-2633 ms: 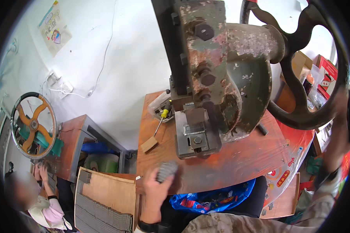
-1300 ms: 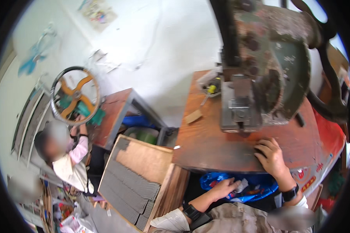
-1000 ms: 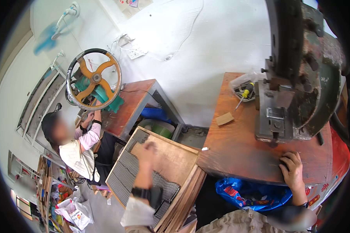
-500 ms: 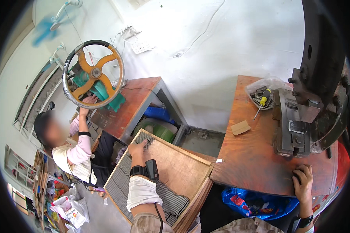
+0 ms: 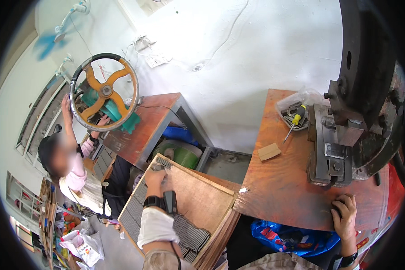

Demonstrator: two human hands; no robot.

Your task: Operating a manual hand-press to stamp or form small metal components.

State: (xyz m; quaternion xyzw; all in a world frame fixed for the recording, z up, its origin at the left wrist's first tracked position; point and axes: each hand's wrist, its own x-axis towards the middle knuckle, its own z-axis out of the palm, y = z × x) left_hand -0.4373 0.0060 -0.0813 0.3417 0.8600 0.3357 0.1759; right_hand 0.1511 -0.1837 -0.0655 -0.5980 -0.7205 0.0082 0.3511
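A shallow wooden tray [image 5: 202, 181] sits before me, partly covered by tight rows of small grey metal pieces [image 5: 132, 208]. My left hand [image 5: 155, 178] is at the tray's far left end, its fingers closed around a few of these grey pieces; how many is hidden. A dark device is strapped to that wrist. On the front edge of the reddish worktable [image 5: 279, 198] rests my right hand [image 5: 345, 215], fingers apart and loosely bent, with nothing seen in it. Just beyond it stands a dark metal press [image 5: 330, 155].
A wooden block [image 5: 269, 152], a yellow-handled screwdriver [image 5: 297, 118] and a clear tub of metal parts [image 5: 281, 108] are on the worktable. Below hangs a blue bag [image 5: 261, 229]. At left, a co-worker [image 5: 76, 180] reaches toward a machine with a large handwheel [image 5: 105, 91].
My left hand's fingers have curled in over the tray's far left end. My right hand stays on the table edge. The co-worker's one hand has risen to the handwheel's rim. My view has shifted slightly.
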